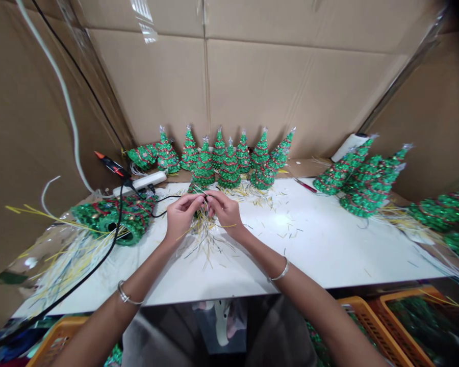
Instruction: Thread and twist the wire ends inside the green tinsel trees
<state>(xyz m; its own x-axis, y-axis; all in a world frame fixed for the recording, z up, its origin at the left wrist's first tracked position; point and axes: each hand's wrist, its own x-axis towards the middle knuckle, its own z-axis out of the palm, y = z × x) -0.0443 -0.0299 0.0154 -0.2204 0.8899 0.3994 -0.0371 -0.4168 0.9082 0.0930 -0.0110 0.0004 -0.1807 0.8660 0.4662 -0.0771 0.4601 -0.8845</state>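
Observation:
Near the middle of the white table [313, 244], my left hand [182, 214] and my right hand [226, 211] meet, fingers pinched together around thin wires [206, 224]. White and yellow strands hang below my fingertips and fan out over the tabletop. Just behind my hands a small green tinsel tree [194, 189] partly shows; most of it is hidden. Exactly which strand each hand grips is too fine to make out.
Decorated miniature trees [229, 165] stand along the cardboard back wall [252, 86], with more trees [371, 183] at right. Trees lie left [118, 216] beside loose wires, a power strip [141, 182] and a black cable [117, 232]. Wire clippings litter the middle. Orange baskets [378, 326] sit below.

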